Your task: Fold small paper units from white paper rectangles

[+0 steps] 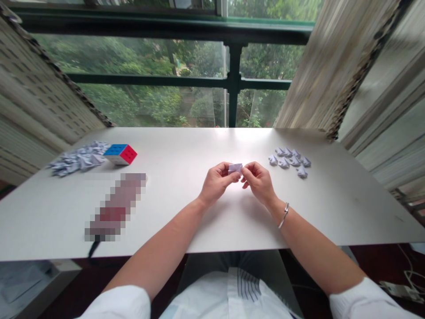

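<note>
My left hand and my right hand meet above the middle of the white table. Both pinch a small pale lilac folded paper piece between thumb and fingertips, left hand on its left end, right hand on its right end. The fingers of both hands are curled closed. A silver bracelet circles my right wrist.
Several folded lilac paper pieces lie to the right of my hands. A bigger heap of paper pieces lies far left, beside a colour puzzle cube. A blurred-out oblong object lies at front left. A window stands behind the table.
</note>
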Tool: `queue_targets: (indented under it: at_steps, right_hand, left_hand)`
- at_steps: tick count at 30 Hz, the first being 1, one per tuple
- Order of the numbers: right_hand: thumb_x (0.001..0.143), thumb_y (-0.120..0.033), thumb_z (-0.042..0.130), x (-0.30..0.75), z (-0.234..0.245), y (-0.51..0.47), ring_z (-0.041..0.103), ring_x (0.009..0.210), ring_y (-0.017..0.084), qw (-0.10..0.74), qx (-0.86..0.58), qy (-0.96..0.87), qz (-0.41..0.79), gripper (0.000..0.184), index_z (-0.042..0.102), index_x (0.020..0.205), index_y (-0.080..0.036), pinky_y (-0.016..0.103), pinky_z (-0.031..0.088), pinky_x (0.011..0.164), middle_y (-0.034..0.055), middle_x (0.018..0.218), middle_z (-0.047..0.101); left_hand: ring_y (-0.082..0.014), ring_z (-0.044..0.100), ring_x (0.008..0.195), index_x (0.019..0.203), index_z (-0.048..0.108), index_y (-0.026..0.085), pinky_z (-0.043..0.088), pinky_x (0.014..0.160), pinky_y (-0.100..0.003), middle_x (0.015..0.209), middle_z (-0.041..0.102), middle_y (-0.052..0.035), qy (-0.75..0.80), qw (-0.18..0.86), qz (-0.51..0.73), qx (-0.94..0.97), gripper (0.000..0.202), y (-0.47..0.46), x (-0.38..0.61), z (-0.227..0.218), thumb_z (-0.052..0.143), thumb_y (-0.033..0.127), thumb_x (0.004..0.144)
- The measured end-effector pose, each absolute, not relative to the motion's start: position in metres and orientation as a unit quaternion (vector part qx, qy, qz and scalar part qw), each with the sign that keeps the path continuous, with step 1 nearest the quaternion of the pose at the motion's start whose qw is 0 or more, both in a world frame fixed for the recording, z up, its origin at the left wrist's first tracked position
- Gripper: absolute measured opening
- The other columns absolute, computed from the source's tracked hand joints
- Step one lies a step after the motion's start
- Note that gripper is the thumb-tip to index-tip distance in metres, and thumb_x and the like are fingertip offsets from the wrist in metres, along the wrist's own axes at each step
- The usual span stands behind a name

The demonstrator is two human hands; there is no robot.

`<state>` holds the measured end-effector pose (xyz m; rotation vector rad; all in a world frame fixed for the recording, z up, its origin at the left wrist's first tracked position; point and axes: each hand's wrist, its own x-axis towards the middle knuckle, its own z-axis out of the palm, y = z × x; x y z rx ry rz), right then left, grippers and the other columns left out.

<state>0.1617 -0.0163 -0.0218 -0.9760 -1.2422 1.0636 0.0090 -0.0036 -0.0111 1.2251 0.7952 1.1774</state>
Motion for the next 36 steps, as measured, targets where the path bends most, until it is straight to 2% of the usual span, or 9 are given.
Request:
queue_targets:
  at_steps: [7, 12, 19, 25, 31, 36]
  right_hand:
    - [0.081, -0.046, 0.068, 0.160, -0.023, -0.015, 0.060, 0.056, 0.011, 0.582, -0.422, -0.536, 0.443, 0.030, 0.057, 0.081, -0.018, 0.020, 0.052, 0.043, -0.0030, 0.068, 0.059]
    - [0.077, -0.046, 0.072, 0.161, -0.022, -0.014, 0.062, 0.057, 0.011, 0.587, -0.415, -0.522, 0.459, 0.033, 0.058, 0.091, -0.019, 0.021, 0.052, 0.041, -0.0025, 0.074, 0.061]
    - [0.080, -0.046, 0.069, 0.162, -0.020, -0.016, 0.062, 0.059, 0.012, 0.578, -0.413, -0.535, 0.456, 0.030, 0.061, 0.081, -0.017, 0.020, 0.052, 0.043, -0.0013, 0.067, 0.062]
    - [0.083, -0.047, 0.066, 0.162, -0.019, -0.015, 0.063, 0.060, 0.012, 0.615, -0.414, -0.515, 0.431, 0.029, 0.058, 0.085, -0.019, 0.020, 0.052, 0.042, -0.0026, 0.071, 0.059]
    - [0.088, -0.050, 0.057, 0.160, -0.025, -0.015, 0.062, 0.058, 0.012, 0.593, -0.435, -0.554, 0.390, 0.029, 0.051, 0.089, -0.022, 0.021, 0.050, 0.042, -0.0034, 0.071, 0.058]
    - [0.095, -0.048, 0.046, 0.156, -0.030, -0.017, 0.052, 0.044, 0.010, 0.562, -0.485, -0.582, 0.331, 0.025, 0.045, 0.091, -0.023, 0.022, 0.043, 0.040, -0.0061, 0.061, 0.052]
  left_hand:
    - [-0.0135, 0.063, 0.069, 0.087, 0.066, 0.013, 0.052, 0.070, -0.030, 0.075, 0.068, -0.0021, 0.349, 0.580, 0.514, 0.528, 0.030, -0.003, 0.009, -0.011, 0.081, 0.030, 0.067]
    - [-0.0129, 0.062, 0.070, 0.085, 0.066, 0.013, 0.051, 0.069, -0.029, 0.076, 0.068, -0.0028, 0.351, 0.579, 0.507, 0.534, 0.028, -0.003, 0.008, -0.010, 0.081, 0.029, 0.068]
    - [-0.0138, 0.063, 0.070, 0.087, 0.066, 0.012, 0.051, 0.069, -0.029, 0.076, 0.069, -0.0032, 0.354, 0.581, 0.506, 0.530, 0.030, -0.004, 0.008, -0.007, 0.082, 0.027, 0.066]
    - [-0.0151, 0.065, 0.070, 0.089, 0.068, 0.012, 0.053, 0.070, -0.031, 0.079, 0.071, -0.0048, 0.359, 0.615, 0.496, 0.496, 0.034, -0.004, 0.010, -0.009, 0.084, 0.027, 0.063]
    - [-0.0133, 0.065, 0.066, 0.080, 0.069, 0.013, 0.052, 0.067, -0.028, 0.075, 0.071, -0.0042, 0.352, 0.651, 0.485, 0.466, 0.027, -0.002, 0.010, -0.016, 0.083, 0.033, 0.067]
    - [-0.0120, 0.063, 0.059, 0.074, 0.067, 0.013, 0.052, 0.063, -0.027, 0.067, 0.069, -0.0032, 0.353, 0.654, 0.485, 0.461, 0.028, -0.004, 0.012, -0.016, 0.083, 0.034, 0.066]
